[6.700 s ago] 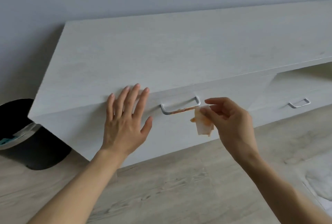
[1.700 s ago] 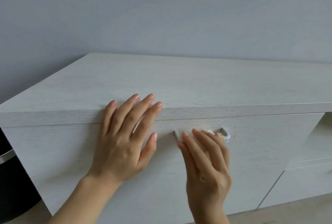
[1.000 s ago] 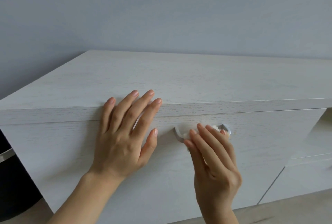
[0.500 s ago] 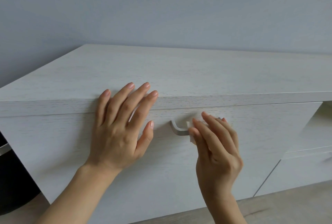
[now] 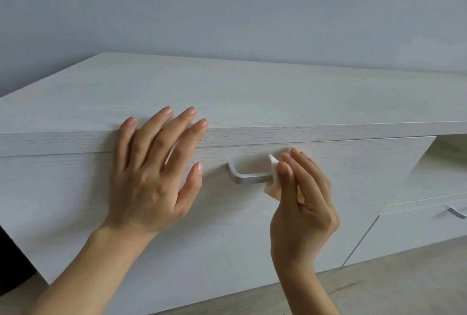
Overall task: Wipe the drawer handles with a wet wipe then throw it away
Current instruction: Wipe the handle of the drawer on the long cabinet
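Since before, the right hand (image 5: 305, 211) has slid right, pinching the wet wipe (image 5: 274, 183) on the silver handle (image 5: 250, 177). Beside it the left hand (image 5: 149, 178) lies flat, fingers straight, on the drawer front (image 5: 63, 201). Above is the pale wood cabinet top (image 5: 278, 92); behind, a grey wall (image 5: 227, 6).

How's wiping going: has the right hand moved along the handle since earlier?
Yes. The right hand and wet wipe slid rightward along the drawer handle, exposing its left part.

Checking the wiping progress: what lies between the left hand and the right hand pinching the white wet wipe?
Head view: the uncovered left part of the silver metal drawer handle, with pale wood-grain drawer front behind it.
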